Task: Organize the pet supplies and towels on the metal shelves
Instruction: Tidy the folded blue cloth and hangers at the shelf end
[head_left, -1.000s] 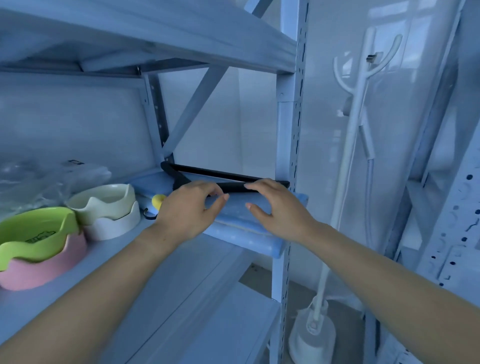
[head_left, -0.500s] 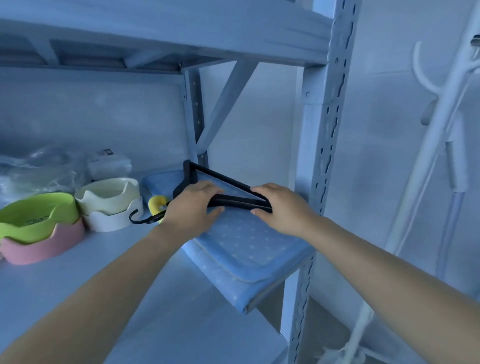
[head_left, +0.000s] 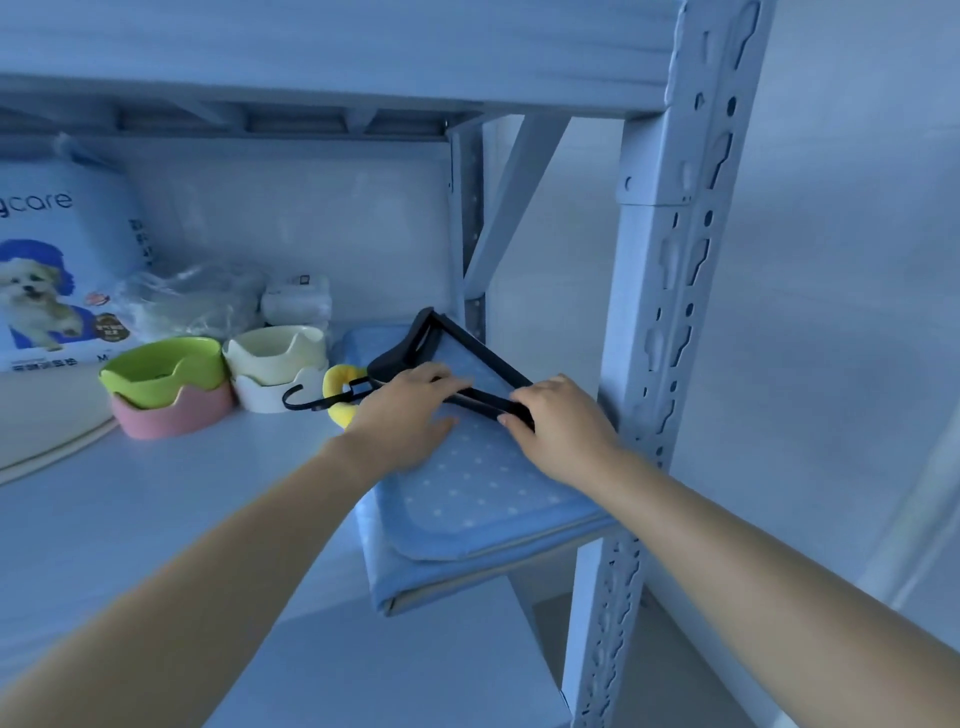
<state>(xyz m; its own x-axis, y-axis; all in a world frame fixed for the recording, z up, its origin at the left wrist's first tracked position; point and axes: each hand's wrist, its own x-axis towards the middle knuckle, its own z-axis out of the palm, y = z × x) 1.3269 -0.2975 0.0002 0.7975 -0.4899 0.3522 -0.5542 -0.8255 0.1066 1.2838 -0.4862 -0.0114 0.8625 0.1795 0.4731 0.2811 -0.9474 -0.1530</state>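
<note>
A folded blue towel with white dots (head_left: 478, 493) lies at the right end of the metal shelf (head_left: 156, 519), its near corner overhanging the shelf edge. On top of it lies a black clothes hanger (head_left: 467, 343), hook pointing left. My left hand (head_left: 410, 410) holds the hanger near its neck, fingers curled over the bar. My right hand (head_left: 561, 421) grips the hanger's lower bar close to the right upright post. A yellow toy (head_left: 335, 387) sits partly hidden behind my left hand.
Left of the towel stand a cream bowl on a white one (head_left: 275, 364) and a green bowl on a pink one (head_left: 166, 384). Behind them are a clear plastic bag (head_left: 187, 301), a white roll (head_left: 296, 301) and a dog-print pack (head_left: 57, 265). The upright post (head_left: 670, 322) flanks my right hand.
The view has swung left and closer, bringing the dog-print pack into sight. Both hands stay on the hanger, which has shifted slightly further back onto the towel.
</note>
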